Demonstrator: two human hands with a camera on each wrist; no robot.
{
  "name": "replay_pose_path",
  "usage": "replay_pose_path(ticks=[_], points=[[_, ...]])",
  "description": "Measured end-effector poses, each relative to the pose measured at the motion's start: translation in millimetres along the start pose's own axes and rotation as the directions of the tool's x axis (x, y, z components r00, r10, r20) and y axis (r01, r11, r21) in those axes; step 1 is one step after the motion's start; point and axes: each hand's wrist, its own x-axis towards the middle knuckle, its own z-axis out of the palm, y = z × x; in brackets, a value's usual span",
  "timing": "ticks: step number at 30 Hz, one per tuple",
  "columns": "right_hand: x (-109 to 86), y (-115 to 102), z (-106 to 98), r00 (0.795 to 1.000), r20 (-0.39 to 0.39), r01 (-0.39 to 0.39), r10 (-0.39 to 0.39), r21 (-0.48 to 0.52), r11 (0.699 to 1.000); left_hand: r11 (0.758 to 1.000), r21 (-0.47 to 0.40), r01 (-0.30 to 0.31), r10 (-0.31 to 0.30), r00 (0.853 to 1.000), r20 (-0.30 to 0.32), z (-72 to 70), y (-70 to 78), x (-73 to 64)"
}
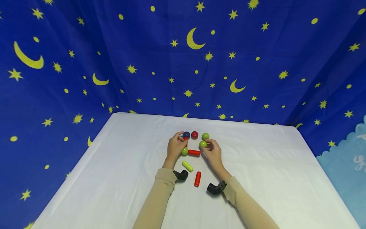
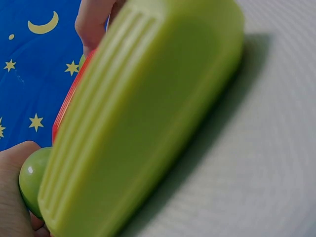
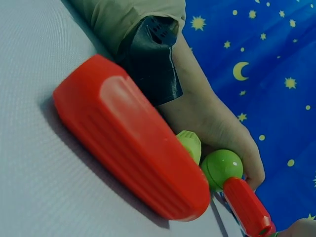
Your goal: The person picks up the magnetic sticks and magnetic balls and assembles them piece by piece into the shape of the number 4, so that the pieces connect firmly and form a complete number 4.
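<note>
My left hand point(image 1: 175, 147) grips a short red rod point(image 1: 186, 140) that stands between a blue ball point(image 1: 186, 135) and a green ball point(image 1: 184, 151). Its fingers reach to the blue ball, and the hand partly covers the rod. From the green ball a second red rod point(image 1: 194, 152) runs to the right. With thumb and fingers, my right hand point(image 1: 213, 153) pinches another green ball point(image 1: 203, 144). Just beyond that lies one more green ball point(image 1: 205, 136). A dark red ball point(image 1: 194, 135) sits beside the blue one.
Nearer to me, a yellow-green rod point(image 1: 187, 166) and a loose red rod point(image 1: 197, 179) lie on the white-covered table point(image 1: 128, 152). Those rods loom large in the wrist views. A blue curtain point(image 1: 160, 57) with moons and stars hangs behind the table.
</note>
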Motion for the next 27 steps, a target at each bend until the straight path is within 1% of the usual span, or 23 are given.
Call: replay_pose_path(ticks=[5, 10, 12, 15, 22, 27], points=[[-6.1, -27.4, -6.5, 1.000, 0.006, 0.003, -0.003, 0.017, 1.000, 1.000, 0.003, 0.011, -0.011, 1.000, 0.006, -0.6, -0.2, 1.9], [-9.5, -28.8, -7.7, 1.000, 0.005, -0.006, 0.006, 0.030, 1.000, 1.000, -0.015, 0.012, -0.012, 1.000, 0.009, -1.3, -1.2, 1.4], [-10.0, -28.6, -8.1, 1.000, 0.006, -0.024, 0.024, 0.035, 0.999, 1.000, -0.017, 0.009, -0.009, 1.000, 0.008, -1.7, -1.0, 1.3], [-10.8, -27.3, -8.5, 1.000, -0.002, -0.030, 0.030, 0.025, 0.999, 1.000, -0.015, 0.009, -0.009, 1.000, 0.008, -1.3, -0.2, 1.1], [-3.7, 4.9, -1.8, 0.999, -0.030, -0.041, 0.041, -0.014, 0.999, 0.999, -0.033, 0.016, -0.016, 1.000, 0.005, -1.4, 0.0, 1.4], [-3.1, 8.8, -0.9, 0.999, -0.025, -0.021, 0.020, -0.038, 0.999, 0.999, -0.042, 0.032, -0.032, 0.999, 0.008, -2.0, -1.0, 2.0]])
